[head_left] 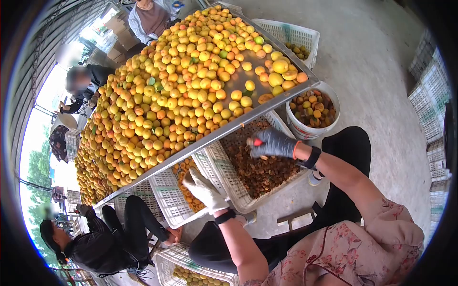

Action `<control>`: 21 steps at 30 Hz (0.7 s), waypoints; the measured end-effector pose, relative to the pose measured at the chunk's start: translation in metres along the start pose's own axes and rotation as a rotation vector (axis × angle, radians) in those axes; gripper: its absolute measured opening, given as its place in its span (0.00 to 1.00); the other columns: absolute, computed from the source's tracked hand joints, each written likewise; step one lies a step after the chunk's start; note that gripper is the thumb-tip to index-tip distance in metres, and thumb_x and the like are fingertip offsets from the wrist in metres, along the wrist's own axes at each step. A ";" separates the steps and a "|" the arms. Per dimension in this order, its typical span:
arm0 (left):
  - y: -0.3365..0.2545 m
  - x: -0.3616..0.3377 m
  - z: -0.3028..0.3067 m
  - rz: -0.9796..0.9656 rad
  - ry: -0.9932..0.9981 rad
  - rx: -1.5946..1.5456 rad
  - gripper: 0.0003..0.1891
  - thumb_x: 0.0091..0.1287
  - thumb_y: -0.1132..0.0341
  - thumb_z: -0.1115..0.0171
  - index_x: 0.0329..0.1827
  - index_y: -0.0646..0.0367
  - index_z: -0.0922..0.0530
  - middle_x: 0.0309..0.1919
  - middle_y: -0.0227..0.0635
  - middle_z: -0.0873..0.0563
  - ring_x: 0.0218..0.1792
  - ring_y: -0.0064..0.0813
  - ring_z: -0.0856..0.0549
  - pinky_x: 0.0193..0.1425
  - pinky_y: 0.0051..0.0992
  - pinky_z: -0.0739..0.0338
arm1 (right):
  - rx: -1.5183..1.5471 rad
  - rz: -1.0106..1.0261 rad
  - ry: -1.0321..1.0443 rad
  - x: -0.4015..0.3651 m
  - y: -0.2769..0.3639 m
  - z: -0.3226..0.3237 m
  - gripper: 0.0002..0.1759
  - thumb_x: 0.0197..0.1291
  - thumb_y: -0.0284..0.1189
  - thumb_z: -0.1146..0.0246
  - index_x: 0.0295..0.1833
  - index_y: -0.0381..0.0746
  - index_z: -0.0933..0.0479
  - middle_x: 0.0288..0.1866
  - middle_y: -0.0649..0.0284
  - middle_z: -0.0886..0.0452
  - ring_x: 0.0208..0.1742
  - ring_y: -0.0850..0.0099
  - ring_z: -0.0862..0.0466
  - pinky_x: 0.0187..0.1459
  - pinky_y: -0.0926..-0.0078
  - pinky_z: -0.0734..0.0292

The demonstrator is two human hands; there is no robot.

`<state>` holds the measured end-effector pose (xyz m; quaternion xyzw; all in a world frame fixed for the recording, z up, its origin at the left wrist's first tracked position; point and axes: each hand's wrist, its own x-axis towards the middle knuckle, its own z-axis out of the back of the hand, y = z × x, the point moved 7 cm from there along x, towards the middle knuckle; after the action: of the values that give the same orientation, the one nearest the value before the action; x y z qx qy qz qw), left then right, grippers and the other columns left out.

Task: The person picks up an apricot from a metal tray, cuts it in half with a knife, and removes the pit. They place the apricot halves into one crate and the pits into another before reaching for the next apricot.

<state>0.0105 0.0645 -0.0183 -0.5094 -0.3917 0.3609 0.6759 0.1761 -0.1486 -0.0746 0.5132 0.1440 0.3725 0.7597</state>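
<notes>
My left hand [205,191], in a white glove, hangs over a white crate [167,202] of orange apricot halves [194,202]. Its fingers look stretched out and hold nothing I can see. In a grey glove, my right hand [274,144] is closed round a small red-handled tool [256,142], whose working end I cannot make out. Below that hand, a second white crate [245,206] holds brown apricot pits [260,174]. Whole yellow-orange apricots [167,100] are heaped on a metal-edged table [210,143] beyond both hands.
A white bucket [296,125] of dark apricots stands right of the pit crate. Other crates sit at the far table corner [312,43] and by my left leg [167,262]. Stacked crates [429,105] line the right. Several people work round the table, one [95,245] close at left.
</notes>
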 end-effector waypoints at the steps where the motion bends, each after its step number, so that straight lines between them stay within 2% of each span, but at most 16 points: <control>1: 0.025 0.025 0.012 0.067 -0.087 0.277 0.22 0.69 0.58 0.44 0.54 0.70 0.30 0.49 0.50 0.25 0.50 0.40 0.25 0.57 0.33 0.31 | 0.312 0.078 -0.140 0.013 -0.006 0.018 0.14 0.47 0.37 0.32 0.34 0.39 0.24 0.27 0.53 0.21 0.30 0.58 0.21 0.36 0.64 0.27; 2: 0.042 0.032 0.014 0.057 -0.056 0.093 0.23 0.68 0.58 0.43 0.56 0.70 0.31 0.51 0.50 0.25 0.51 0.40 0.25 0.59 0.34 0.32 | 0.295 -0.016 -0.252 0.030 -0.002 0.036 0.13 0.48 0.36 0.32 0.31 0.39 0.25 0.25 0.55 0.23 0.27 0.63 0.23 0.34 0.67 0.28; 3: 0.052 0.038 0.013 0.050 -0.023 -0.089 0.26 0.67 0.58 0.41 0.58 0.71 0.32 0.53 0.51 0.26 0.53 0.41 0.26 0.60 0.36 0.33 | -0.123 -0.187 -0.220 0.031 0.048 0.068 0.13 0.50 0.36 0.33 0.30 0.38 0.26 0.25 0.54 0.22 0.28 0.60 0.22 0.32 0.65 0.28; 4: 0.057 0.041 0.011 0.105 -0.064 0.158 0.25 0.65 0.65 0.40 0.60 0.70 0.35 0.50 0.45 0.24 0.46 0.34 0.24 0.53 0.33 0.28 | -0.145 -0.162 -0.198 0.054 0.047 0.077 0.13 0.50 0.37 0.35 0.31 0.38 0.26 0.25 0.53 0.22 0.28 0.57 0.21 0.31 0.62 0.28; 5: 0.042 0.027 -0.001 0.080 -0.029 0.121 0.26 0.65 0.67 0.40 0.63 0.68 0.37 0.53 0.45 0.25 0.50 0.33 0.24 0.57 0.32 0.29 | -0.178 -0.148 -0.235 0.069 0.068 0.091 0.13 0.51 0.37 0.36 0.32 0.38 0.26 0.26 0.52 0.21 0.29 0.54 0.21 0.31 0.60 0.27; 6: 0.028 0.014 -0.014 0.134 0.007 -0.042 0.26 0.65 0.67 0.39 0.63 0.68 0.36 0.54 0.44 0.25 0.51 0.33 0.25 0.58 0.31 0.31 | -0.371 -0.087 -0.215 0.097 0.065 0.095 0.12 0.52 0.37 0.38 0.33 0.38 0.25 0.27 0.52 0.21 0.29 0.54 0.20 0.32 0.60 0.26; 8: 0.022 -0.001 -0.039 0.216 0.088 -0.370 0.25 0.64 0.68 0.40 0.63 0.67 0.36 0.55 0.41 0.26 0.54 0.32 0.26 0.62 0.30 0.35 | -0.459 -0.065 -0.180 0.140 0.078 0.105 0.13 0.50 0.37 0.38 0.35 0.38 0.23 0.29 0.52 0.20 0.32 0.54 0.20 0.35 0.57 0.26; 11: 0.026 -0.005 -0.054 0.141 0.169 -0.231 0.22 0.65 0.69 0.43 0.61 0.67 0.34 0.55 0.41 0.25 0.54 0.30 0.26 0.63 0.28 0.36 | -0.640 0.078 -0.168 0.203 0.077 0.105 0.12 0.50 0.36 0.40 0.37 0.40 0.21 0.33 0.52 0.18 0.36 0.53 0.18 0.38 0.55 0.25; 13: 0.023 -0.005 -0.057 0.081 0.178 -0.277 0.20 0.67 0.69 0.44 0.60 0.67 0.34 0.56 0.40 0.26 0.56 0.29 0.27 0.63 0.27 0.36 | -0.709 0.065 -0.159 0.241 0.063 0.101 0.12 0.50 0.35 0.40 0.38 0.41 0.20 0.35 0.54 0.18 0.38 0.53 0.18 0.40 0.54 0.25; 16: 0.012 0.003 -0.053 0.098 0.136 -0.210 0.18 0.68 0.70 0.45 0.59 0.67 0.31 0.56 0.40 0.24 0.55 0.29 0.26 0.63 0.27 0.35 | -0.754 0.085 -0.216 0.284 0.045 0.088 0.13 0.49 0.36 0.38 0.41 0.45 0.19 0.38 0.55 0.17 0.42 0.55 0.17 0.44 0.54 0.23; 18: 0.002 0.017 -0.050 0.103 0.138 -0.165 0.15 0.67 0.70 0.45 0.55 0.66 0.28 0.49 0.37 0.21 0.49 0.28 0.24 0.59 0.27 0.32 | -0.781 0.053 -0.207 0.306 0.036 0.080 0.13 0.49 0.36 0.38 0.41 0.48 0.19 0.40 0.56 0.17 0.45 0.56 0.18 0.47 0.54 0.24; 19: 0.001 0.021 -0.051 0.143 0.135 -0.181 0.14 0.67 0.71 0.44 0.53 0.66 0.28 0.47 0.37 0.21 0.48 0.27 0.24 0.58 0.27 0.31 | -0.816 -0.014 -0.150 0.315 0.024 0.074 0.14 0.49 0.39 0.37 0.42 0.47 0.21 0.45 0.57 0.20 0.47 0.55 0.20 0.45 0.54 0.27; 21: 0.007 0.028 -0.050 0.141 0.107 -0.196 0.11 0.66 0.72 0.45 0.49 0.65 0.26 0.43 0.35 0.21 0.44 0.24 0.24 0.53 0.23 0.31 | -0.939 0.077 -0.252 0.317 0.021 0.066 0.15 0.51 0.41 0.37 0.44 0.46 0.22 0.47 0.57 0.22 0.48 0.55 0.21 0.46 0.53 0.28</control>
<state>0.0668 0.0703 -0.0290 -0.6177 -0.3516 0.3398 0.6159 0.4227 0.0376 0.0247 0.1610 -0.1517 0.3601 0.9063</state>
